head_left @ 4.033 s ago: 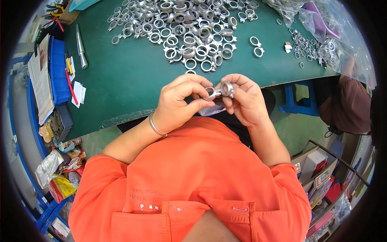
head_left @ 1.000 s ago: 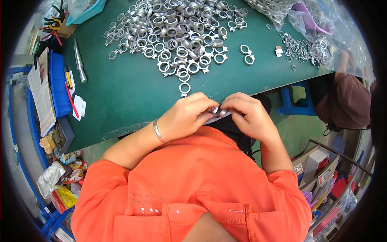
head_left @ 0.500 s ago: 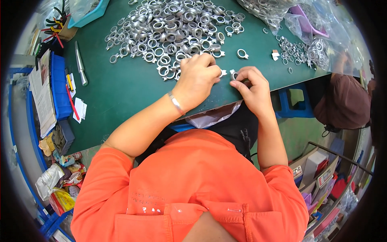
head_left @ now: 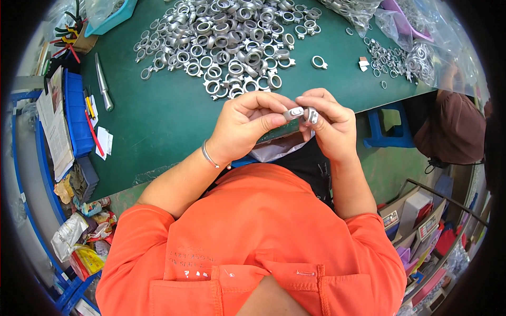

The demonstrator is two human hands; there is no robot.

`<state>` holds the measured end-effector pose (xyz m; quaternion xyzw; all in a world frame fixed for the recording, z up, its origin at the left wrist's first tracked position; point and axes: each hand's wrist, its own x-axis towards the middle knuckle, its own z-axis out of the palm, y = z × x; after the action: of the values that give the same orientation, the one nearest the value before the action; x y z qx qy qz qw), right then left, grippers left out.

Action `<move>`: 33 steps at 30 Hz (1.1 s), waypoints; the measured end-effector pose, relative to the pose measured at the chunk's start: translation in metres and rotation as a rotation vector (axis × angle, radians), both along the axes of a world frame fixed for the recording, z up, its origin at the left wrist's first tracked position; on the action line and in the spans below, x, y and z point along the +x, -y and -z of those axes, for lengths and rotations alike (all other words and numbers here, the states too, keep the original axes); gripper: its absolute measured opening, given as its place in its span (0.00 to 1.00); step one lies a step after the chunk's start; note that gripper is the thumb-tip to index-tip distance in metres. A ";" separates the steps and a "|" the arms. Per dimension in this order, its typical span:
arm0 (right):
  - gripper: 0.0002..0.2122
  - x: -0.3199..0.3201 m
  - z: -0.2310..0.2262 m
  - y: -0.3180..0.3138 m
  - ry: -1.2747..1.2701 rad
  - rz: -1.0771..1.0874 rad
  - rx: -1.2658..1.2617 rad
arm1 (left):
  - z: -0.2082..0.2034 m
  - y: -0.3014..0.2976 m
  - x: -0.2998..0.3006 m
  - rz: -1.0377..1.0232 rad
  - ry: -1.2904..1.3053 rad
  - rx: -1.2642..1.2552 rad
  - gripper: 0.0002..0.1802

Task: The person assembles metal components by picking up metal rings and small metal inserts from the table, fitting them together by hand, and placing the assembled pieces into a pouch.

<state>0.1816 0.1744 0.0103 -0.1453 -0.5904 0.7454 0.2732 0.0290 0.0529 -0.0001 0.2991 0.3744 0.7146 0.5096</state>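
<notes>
My left hand (head_left: 243, 125) is closed, pinching a silver metal ring (head_left: 293, 113) with a small tab between thumb and fingers. Close beside it, my right hand (head_left: 337, 129) grips another silver ring (head_left: 312, 115), its flat tabbed side showing. The two rings are held just past the table's near edge, almost touching; the fingers hide much of both. Beyond my hands spreads a big heap of similar rings (head_left: 226, 47) on the green table (head_left: 153, 121). One loose ring (head_left: 318, 62) lies apart, right of the heap.
A tapered metal rod (head_left: 103, 84) lies at left beside a blue tray (head_left: 79, 116) and pens. Pliers (head_left: 71, 34) stand at the far left. Smaller rings (head_left: 390, 60) and a purple bin (head_left: 406, 21) are at right. A co-worker's brown sleeve (head_left: 450, 129) shows near a blue stool (head_left: 390, 126).
My left hand has drawn back from the heap's near edge with a ring in its fingers. My right hand has turned its ring, and both hands have come together.
</notes>
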 end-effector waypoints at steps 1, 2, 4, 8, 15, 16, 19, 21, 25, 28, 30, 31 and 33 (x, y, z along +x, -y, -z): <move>0.10 0.003 0.000 0.000 0.000 0.000 0.001 | -0.002 0.002 0.001 -0.020 -0.069 -0.002 0.07; 0.11 0.008 0.000 -0.001 0.027 -0.034 0.118 | -0.002 0.005 0.002 -0.018 -0.151 -0.013 0.07; 0.14 0.014 0.001 0.001 0.086 -0.083 0.292 | 0.000 0.011 0.002 0.004 -0.327 -0.039 0.06; 0.12 0.029 0.003 0.004 0.228 -0.200 0.651 | -0.002 0.019 0.008 0.096 -0.805 -0.105 0.07; 0.11 0.033 -0.006 -0.009 0.465 -0.263 0.865 | 0.001 0.004 -0.004 -0.198 -1.271 -0.030 0.06; 0.10 0.025 -0.008 -0.017 0.506 -0.143 0.967 | 0.001 -0.006 -0.009 -0.267 -1.365 -0.029 0.06; 0.08 -0.010 -0.002 -0.037 0.596 0.322 1.083 | -0.001 -0.031 -0.013 -0.365 -1.596 -0.117 0.08; 0.08 -0.027 0.010 -0.050 0.714 0.394 1.151 | -0.001 -0.040 -0.012 -0.392 -1.732 -0.204 0.09; 0.12 -0.024 0.013 -0.049 0.874 0.303 1.235 | 0.004 -0.034 -0.015 -0.338 -1.805 -0.195 0.09; 0.09 -0.014 0.010 -0.037 0.644 0.179 0.924 | 0.003 -0.016 -0.019 -0.368 -1.515 -0.064 0.08; 0.08 -0.004 0.014 -0.030 0.392 0.004 0.466 | -0.007 -0.004 -0.014 -0.299 -1.196 -0.117 0.09; 0.08 -0.001 0.015 -0.023 0.395 0.002 0.463 | -0.010 0.001 -0.011 -0.234 -0.879 -0.160 0.11; 0.09 0.000 0.017 -0.012 0.002 -0.080 -0.121 | -0.001 0.009 -0.006 -0.182 -0.628 -0.177 0.16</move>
<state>0.1818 0.1862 -0.0071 -0.1387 -0.5499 0.7899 0.2332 0.0233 0.0436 0.0007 0.4242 0.5990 0.5949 0.3275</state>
